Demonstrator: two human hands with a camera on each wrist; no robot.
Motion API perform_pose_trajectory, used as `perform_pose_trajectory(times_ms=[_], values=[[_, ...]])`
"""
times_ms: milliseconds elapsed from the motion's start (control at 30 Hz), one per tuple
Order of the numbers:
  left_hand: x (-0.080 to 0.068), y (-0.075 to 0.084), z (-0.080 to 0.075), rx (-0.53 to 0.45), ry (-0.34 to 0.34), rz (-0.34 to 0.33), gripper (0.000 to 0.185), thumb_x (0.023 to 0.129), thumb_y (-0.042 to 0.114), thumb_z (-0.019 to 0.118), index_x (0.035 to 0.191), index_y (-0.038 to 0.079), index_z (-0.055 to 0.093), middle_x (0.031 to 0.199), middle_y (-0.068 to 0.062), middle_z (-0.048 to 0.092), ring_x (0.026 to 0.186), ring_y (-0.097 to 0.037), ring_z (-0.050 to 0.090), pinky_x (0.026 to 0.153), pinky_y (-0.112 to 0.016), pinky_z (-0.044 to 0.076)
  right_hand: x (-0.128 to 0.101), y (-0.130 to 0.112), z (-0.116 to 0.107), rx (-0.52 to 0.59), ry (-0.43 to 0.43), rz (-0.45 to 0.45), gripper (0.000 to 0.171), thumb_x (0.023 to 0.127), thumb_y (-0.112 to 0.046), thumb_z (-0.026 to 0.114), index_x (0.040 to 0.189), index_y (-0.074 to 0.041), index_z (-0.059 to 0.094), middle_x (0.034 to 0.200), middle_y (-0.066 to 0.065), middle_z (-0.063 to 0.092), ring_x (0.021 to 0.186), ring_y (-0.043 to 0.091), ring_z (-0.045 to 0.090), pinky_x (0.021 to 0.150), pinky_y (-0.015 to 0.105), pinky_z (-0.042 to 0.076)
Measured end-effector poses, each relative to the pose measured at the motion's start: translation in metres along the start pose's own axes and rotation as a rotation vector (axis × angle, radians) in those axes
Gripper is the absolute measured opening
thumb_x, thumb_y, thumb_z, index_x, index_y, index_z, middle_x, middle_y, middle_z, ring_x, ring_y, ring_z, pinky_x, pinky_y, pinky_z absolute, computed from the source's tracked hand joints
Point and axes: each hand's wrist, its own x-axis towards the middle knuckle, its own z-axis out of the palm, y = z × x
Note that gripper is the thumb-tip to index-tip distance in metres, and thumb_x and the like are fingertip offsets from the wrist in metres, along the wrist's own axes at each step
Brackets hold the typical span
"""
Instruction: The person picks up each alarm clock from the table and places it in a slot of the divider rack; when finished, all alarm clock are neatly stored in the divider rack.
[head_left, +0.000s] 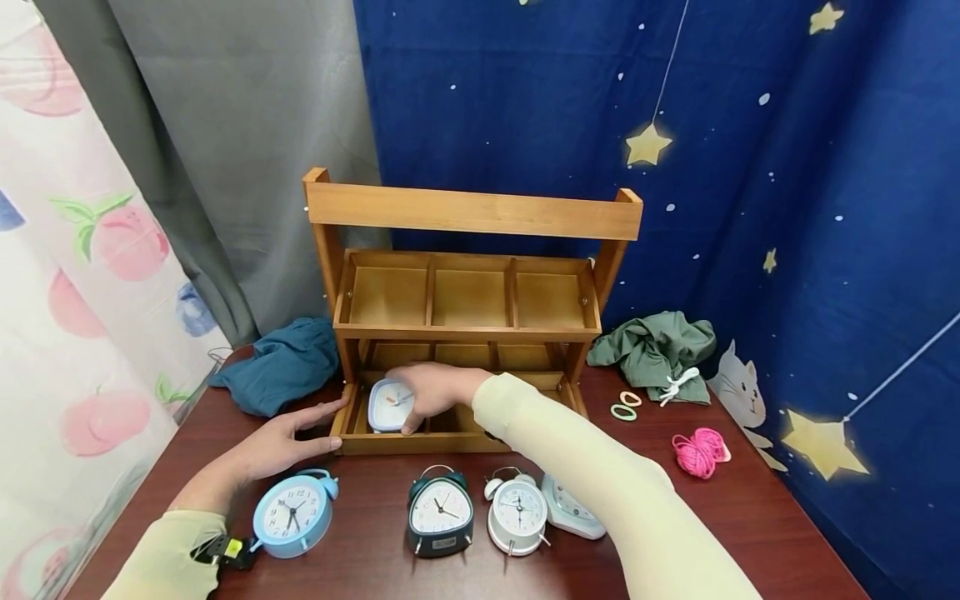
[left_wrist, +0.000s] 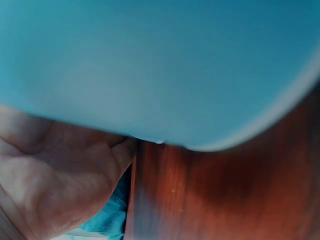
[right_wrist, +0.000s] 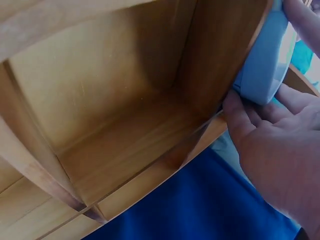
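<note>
My right hand (head_left: 438, 390) grips a light-blue-rimmed clock (head_left: 390, 406) with a white face, low in the left compartment of the wooden rack's (head_left: 472, 208) bottom tray. In the right wrist view, its fingers (right_wrist: 237, 112) and thumb sit around the clock's pale blue body (right_wrist: 261, 62), beside a wooden divider. My left hand (head_left: 281, 442) touches the left end of that tray with its fingers extended. Below the left wrist stands a round blue alarm clock (head_left: 292, 517); a large blurred blue surface (left_wrist: 150, 65) covers most of the left wrist view.
Along the front stand a dark green alarm clock (head_left: 440, 512), a white twin-bell clock (head_left: 517, 512) and a pale clock (head_left: 573, 510) partly behind the right sleeve. Teal cloth (head_left: 281, 367) lies left; green cloth (head_left: 656, 354), two hair ties (head_left: 624, 412) and pink yarn (head_left: 699, 452) lie right.
</note>
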Motion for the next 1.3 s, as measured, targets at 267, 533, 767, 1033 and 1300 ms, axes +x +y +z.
perform_pose_trajectory(times_ms=[267, 533, 767, 1033, 1300], values=[[0.001, -0.005, 0.001, -0.006, 0.002, -0.007, 0.080, 0.105, 0.054, 0.075, 0.172, 0.019, 0.046, 0.171, -0.021, 0.047, 0.156, -0.050, 0.043, 0.118, -0.077, 0.038, -0.001, -0.001, 0.001, -0.021, -0.019, 0.009, 0.095, 0.089, -0.032, 0.097, 0.168, -0.010, 0.049, 0.164, 0.007, 0.058, 0.150, 0.018, 0.053, 0.122, 0.025, 0.040], [0.001, 0.000, 0.000, -0.028, -0.009, 0.002, 0.078, 0.106, 0.047, 0.077, 0.172, 0.018, 0.046, 0.170, -0.023, 0.048, 0.154, -0.050, 0.047, 0.116, -0.076, 0.042, -0.009, 0.003, -0.001, -0.042, -0.006, -0.004, 0.097, 0.094, -0.040, 0.092, 0.171, -0.010, 0.043, 0.170, 0.008, 0.051, 0.157, 0.021, 0.046, 0.126, 0.028, 0.036], [0.000, 0.000, 0.000, -0.010, -0.009, -0.004, 0.080, 0.106, 0.050, 0.076, 0.172, 0.017, 0.045, 0.170, -0.023, 0.048, 0.156, -0.051, 0.044, 0.117, -0.077, 0.041, -0.041, 0.008, -0.014, 0.001, 0.052, -0.013, 0.093, 0.100, -0.047, 0.084, 0.174, -0.012, 0.039, 0.175, 0.007, 0.044, 0.162, 0.023, 0.039, 0.130, 0.035, 0.034], [0.001, -0.005, 0.000, 0.000, 0.000, -0.003, 0.082, 0.105, 0.053, 0.076, 0.172, 0.018, 0.046, 0.171, -0.022, 0.046, 0.158, -0.052, 0.039, 0.118, -0.079, 0.037, -0.099, 0.012, -0.022, 0.066, 0.110, -0.088, 0.092, 0.103, -0.053, 0.080, 0.174, -0.014, 0.038, 0.172, 0.009, 0.045, 0.158, 0.021, 0.044, 0.128, 0.040, 0.040], [0.002, -0.004, 0.000, -0.005, -0.007, -0.015, 0.083, 0.105, 0.054, 0.076, 0.173, 0.018, 0.044, 0.172, -0.021, 0.045, 0.159, -0.051, 0.038, 0.118, -0.079, 0.037, -0.141, 0.013, -0.014, 0.128, 0.138, -0.124, 0.097, 0.100, -0.060, 0.080, 0.175, -0.016, 0.037, 0.173, 0.006, 0.044, 0.156, 0.016, 0.044, 0.128, 0.040, 0.039]])
